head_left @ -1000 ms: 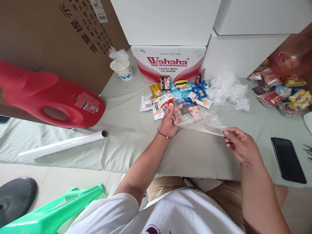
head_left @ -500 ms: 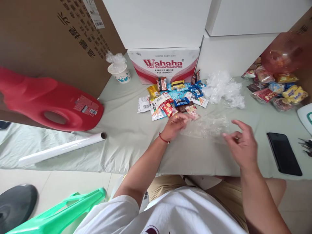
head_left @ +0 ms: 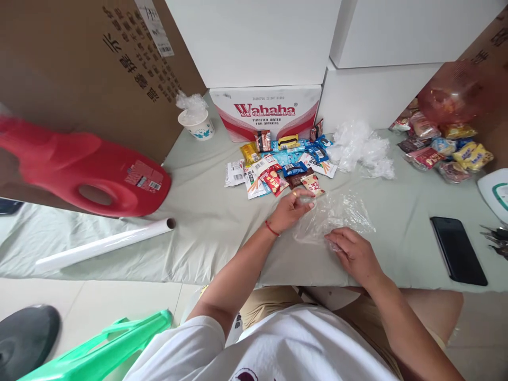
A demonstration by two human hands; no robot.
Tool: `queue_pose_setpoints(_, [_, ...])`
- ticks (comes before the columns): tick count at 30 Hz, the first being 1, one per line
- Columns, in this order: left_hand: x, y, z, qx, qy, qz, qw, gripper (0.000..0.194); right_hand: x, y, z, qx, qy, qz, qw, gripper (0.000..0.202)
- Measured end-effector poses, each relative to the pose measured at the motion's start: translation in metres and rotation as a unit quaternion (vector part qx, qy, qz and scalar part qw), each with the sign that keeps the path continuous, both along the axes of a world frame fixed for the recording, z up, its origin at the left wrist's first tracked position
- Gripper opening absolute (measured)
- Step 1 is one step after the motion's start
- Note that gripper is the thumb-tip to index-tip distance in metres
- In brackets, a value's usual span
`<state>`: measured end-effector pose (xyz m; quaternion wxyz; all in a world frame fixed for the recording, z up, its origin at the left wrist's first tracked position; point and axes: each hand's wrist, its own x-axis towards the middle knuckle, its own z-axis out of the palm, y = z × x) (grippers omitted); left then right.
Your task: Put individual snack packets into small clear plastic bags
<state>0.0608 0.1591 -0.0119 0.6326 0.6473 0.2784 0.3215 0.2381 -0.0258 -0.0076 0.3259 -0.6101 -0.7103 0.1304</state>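
A clear plastic wrap sheet (head_left: 337, 209) lies crumpled on the cloth in front of me. My right hand (head_left: 355, 254) pinches its near edge between thumb and fingertips. At the sheet's left side is my left hand (head_left: 289, 210), index finger stretched out and thumb apart, holding nothing that I can see. That index fingertip reaches the lower edge of a small cream-and-red snack packet (head_left: 311, 184); whether it presses the packet or the film, I cannot tell. Just beyond lies a pile of snack packets (head_left: 273, 181) in blue, yellow, red and white.
Crumpled plastic (head_left: 359, 151) sits right of the pile, with wrapped snack bundles (head_left: 424, 157) farther right. A phone (head_left: 458, 248) lies near the front edge. To the left are a white roll (head_left: 103, 246), a red jug (head_left: 146, 164) and a paper cup (head_left: 198, 127). Boxes (head_left: 265, 121) stand behind.
My right hand has come left and down from the film's right side and now pinches the near edge. The film lies flatter. My left hand has barely moved.
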Motion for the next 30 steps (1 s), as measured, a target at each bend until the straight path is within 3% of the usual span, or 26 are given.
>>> queue_pose_setpoints(1, [0.004,-0.002,0.0,0.056,0.024,0.065,0.996,0.059,-0.002,-0.005,-0.002,0.006,-0.006,-0.001,1.0,0.041])
queue_pose_setpoints(3, [0.013,-0.006,-0.001,0.159,0.111,0.119,0.974,0.069,-0.006,-0.013,-0.004,0.018,-0.015,-0.005,1.0,0.041])
queue_pose_setpoints(6, [0.02,-0.013,-0.003,0.227,0.255,0.08,0.936,0.035,-0.008,-0.028,-0.006,0.036,-0.031,-0.02,0.999,0.041])
queue_pose_setpoints(7, [0.02,-0.015,-0.003,0.23,0.28,0.059,0.93,0.025,-0.007,-0.035,-0.008,0.04,-0.039,-0.03,0.998,0.042])
queue_pose_setpoints(10, [0.01,-0.021,0.001,0.205,0.256,0.046,0.944,0.026,-0.001,-0.061,-0.015,0.041,-0.068,-0.067,0.995,0.041])
queue_pose_setpoints(13, [-0.012,-0.03,0.009,0.146,0.186,0.118,0.964,0.024,0.004,-0.085,-0.026,0.035,-0.096,-0.099,0.99,0.037])
queue_pose_setpoints(17, [-0.045,-0.049,0.008,0.108,0.186,0.216,0.952,0.023,0.0,-0.099,-0.035,0.034,-0.094,-0.112,0.989,0.032])
queue_pose_setpoints(20, [-0.07,-0.066,-0.002,0.112,0.25,0.272,0.923,0.021,-0.005,-0.103,-0.028,0.021,-0.068,-0.079,0.994,0.028])
queue_pose_setpoints(24, [-0.1,-0.091,-0.008,0.099,0.331,0.282,0.895,0.016,-0.001,-0.106,-0.007,-0.028,0.047,-0.065,0.996,0.024])
queue_pose_setpoints(27, [-0.115,-0.104,0.002,0.209,0.343,0.3,0.865,0.029,0.007,-0.093,0.008,-0.029,0.107,-0.157,0.981,0.021])
queue_pose_setpoints(30, [-0.113,-0.108,0.027,0.339,0.328,0.319,0.822,0.044,0.005,-0.06,0.016,-0.041,0.071,-0.212,0.974,0.029])
